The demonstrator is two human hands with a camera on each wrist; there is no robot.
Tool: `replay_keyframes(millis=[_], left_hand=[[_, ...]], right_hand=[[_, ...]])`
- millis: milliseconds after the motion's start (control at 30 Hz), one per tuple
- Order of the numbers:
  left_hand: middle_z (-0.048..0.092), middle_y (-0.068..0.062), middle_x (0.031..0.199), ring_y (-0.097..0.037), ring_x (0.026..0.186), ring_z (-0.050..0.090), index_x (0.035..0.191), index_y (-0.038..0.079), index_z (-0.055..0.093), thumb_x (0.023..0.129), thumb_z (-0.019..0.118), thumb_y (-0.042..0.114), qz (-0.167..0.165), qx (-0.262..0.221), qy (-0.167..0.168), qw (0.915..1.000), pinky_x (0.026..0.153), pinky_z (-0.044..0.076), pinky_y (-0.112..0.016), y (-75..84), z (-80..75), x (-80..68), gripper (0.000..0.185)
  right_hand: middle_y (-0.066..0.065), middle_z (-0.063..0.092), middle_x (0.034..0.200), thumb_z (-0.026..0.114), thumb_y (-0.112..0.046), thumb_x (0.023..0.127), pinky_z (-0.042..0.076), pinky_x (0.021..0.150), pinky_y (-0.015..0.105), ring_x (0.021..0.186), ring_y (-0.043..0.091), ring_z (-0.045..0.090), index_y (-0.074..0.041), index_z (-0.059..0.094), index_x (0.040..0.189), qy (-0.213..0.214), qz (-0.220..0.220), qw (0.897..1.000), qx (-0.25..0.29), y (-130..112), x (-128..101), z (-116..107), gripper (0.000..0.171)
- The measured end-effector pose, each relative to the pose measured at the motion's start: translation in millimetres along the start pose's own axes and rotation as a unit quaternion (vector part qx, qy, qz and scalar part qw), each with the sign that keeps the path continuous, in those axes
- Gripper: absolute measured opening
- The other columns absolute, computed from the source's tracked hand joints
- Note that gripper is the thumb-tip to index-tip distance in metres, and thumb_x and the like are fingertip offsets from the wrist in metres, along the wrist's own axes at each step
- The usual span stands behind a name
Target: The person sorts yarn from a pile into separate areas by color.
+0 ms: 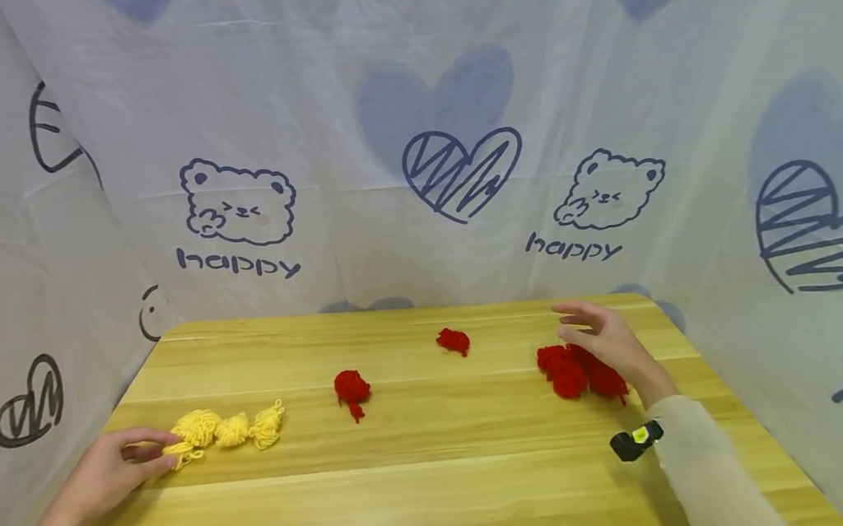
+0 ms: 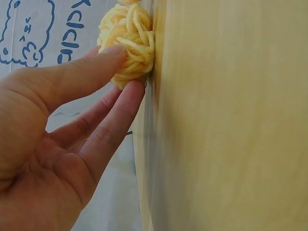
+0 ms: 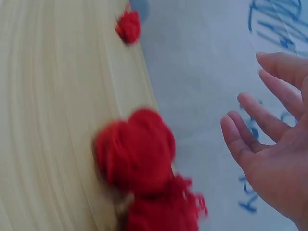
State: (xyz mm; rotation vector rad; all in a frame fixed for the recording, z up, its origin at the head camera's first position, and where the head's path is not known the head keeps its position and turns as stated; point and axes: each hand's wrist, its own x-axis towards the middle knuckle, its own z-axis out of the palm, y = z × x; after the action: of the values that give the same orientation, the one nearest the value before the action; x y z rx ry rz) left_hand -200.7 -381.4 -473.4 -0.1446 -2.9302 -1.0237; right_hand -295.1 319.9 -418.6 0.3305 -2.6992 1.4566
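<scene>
My left hand (image 1: 163, 451) rests on the wooden table (image 1: 438, 476) at the front left. Its thumb and fingers pinch a small yellow yarn ball (image 1: 182, 453), the nearest of a short row of yellow yarn balls (image 1: 230, 429). The left wrist view shows the left hand (image 2: 129, 70) with its thumb above and fingertips below that yellow yarn ball (image 2: 129, 38). My right hand (image 1: 561, 320) hovers with relaxed, spread fingers over a cluster of red yarn balls (image 1: 571, 373) at the right. From the right wrist, the right hand (image 3: 250, 91) holds nothing, and the red cluster (image 3: 137, 154) lies below it.
Two single red yarn balls lie apart on the table, one in the middle (image 1: 352, 386) and one farther back (image 1: 453, 340), the latter also in the right wrist view (image 3: 128, 26). A printed fabric backdrop (image 1: 459, 169) encloses the table on three sides.
</scene>
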Motion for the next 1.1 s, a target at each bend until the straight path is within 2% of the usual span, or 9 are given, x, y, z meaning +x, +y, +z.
replay_keyframes(millis=[67,433,633,800,933,1100], left_hand=[[0.07,-0.029,0.123,0.012,0.086,0.063,0.112,0.001,0.077,0.087,0.084,0.017,0.0,-0.001,0.0,1.0,0.072,0.052,-0.011,-0.2,0.6,0.5,0.03],[0.07,-0.03,0.122,0.01,0.084,0.065,0.111,0.001,0.077,0.085,0.085,0.016,-0.008,-0.001,0.003,1.0,0.072,0.053,-0.011,-1.9,2.5,1.7,0.031],[0.072,-0.028,0.119,0.013,0.084,0.063,0.11,0.001,0.078,0.084,0.085,0.015,-0.002,-0.001,0.01,0.9999,0.071,0.053,-0.011,-4.9,3.4,2.4,0.031],[0.072,-0.028,0.118,0.014,0.084,0.062,0.109,-0.001,0.077,0.084,0.085,0.014,0.004,-0.005,0.016,0.9999,0.071,0.053,-0.011,-5.8,2.3,1.1,0.03],[0.072,-0.028,0.118,0.013,0.084,0.063,0.109,-0.001,0.078,0.083,0.086,0.013,0.005,-0.003,0.017,0.9998,0.071,0.053,-0.011,-4.4,3.0,1.4,0.03],[0.074,-0.024,0.114,0.013,0.084,0.063,0.108,0.0,0.078,0.083,0.086,0.012,0.006,-0.001,0.014,0.9999,0.071,0.054,-0.012,-2.8,3.9,2.5,0.028]], right_hand=[[0.016,0.055,0.151,0.069,-0.031,0.1,0.056,0.105,0.033,0.134,0.037,0.057,-0.011,0.057,0.146,-0.007,0.001,1.0,0.0,-5.8,3.1,10.9,0.052],[0.016,0.061,0.145,0.072,-0.02,0.097,0.051,0.11,0.053,0.13,0.043,0.059,-0.01,0.064,0.139,-0.054,-0.046,0.996,0.048,-28.4,15.4,71.2,0.043],[0.016,0.062,0.143,0.072,-0.016,0.097,0.055,0.106,0.047,0.125,0.038,0.063,-0.007,0.065,0.137,-0.081,-0.051,0.994,0.055,-40.4,19.9,98.6,0.041],[0.024,0.062,0.141,0.069,-0.01,0.099,0.059,0.1,0.039,0.12,0.037,0.065,0.0,0.064,0.135,-0.113,-0.06,0.99,0.054,-44.1,25.0,125.9,0.038],[0.027,0.061,0.14,0.068,-0.009,0.099,0.058,0.1,0.041,0.119,0.038,0.065,0.001,0.063,0.136,-0.141,-0.074,0.986,0.057,-44.9,27.6,146.4,0.038],[0.024,0.062,0.139,0.069,-0.012,0.099,0.057,0.103,0.044,0.12,0.038,0.065,-0.001,0.064,0.135,-0.164,-0.079,0.981,0.07,-48.3,28.9,166.5,0.039]])
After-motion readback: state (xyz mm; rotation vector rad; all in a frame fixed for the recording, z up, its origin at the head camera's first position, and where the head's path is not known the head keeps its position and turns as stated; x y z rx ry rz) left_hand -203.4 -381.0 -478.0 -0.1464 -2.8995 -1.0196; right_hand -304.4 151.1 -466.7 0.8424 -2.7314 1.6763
